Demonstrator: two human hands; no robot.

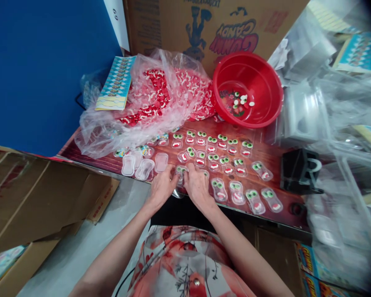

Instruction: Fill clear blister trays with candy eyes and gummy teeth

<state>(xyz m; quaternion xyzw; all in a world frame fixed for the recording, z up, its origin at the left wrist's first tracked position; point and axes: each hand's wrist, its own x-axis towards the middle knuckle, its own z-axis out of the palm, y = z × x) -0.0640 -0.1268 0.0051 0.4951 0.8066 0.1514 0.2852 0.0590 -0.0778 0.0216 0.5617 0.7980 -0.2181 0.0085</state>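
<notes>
My left hand [162, 186] and my right hand [197, 185] meet at the near edge of the wooden table [275, 159], fingers pinched around a small clear blister tray [181, 172] with green gummy eyes in it. Several filled trays [222, 153] with eyes and red-white lips lie in rows just beyond my fingers. Three empty clear trays [144, 167] sit left of my left hand. An open plastic bag of red and white lip gummies [160, 99] lies behind them.
A red basin [259, 88] with a few eye candies stands at the back right. A Gummy Candy carton [210, 24] stands behind it. Stacks of clear packaging [324, 115] fill the right. A black holder [299, 171] sits right. Cardboard boxes [34, 198] lie left.
</notes>
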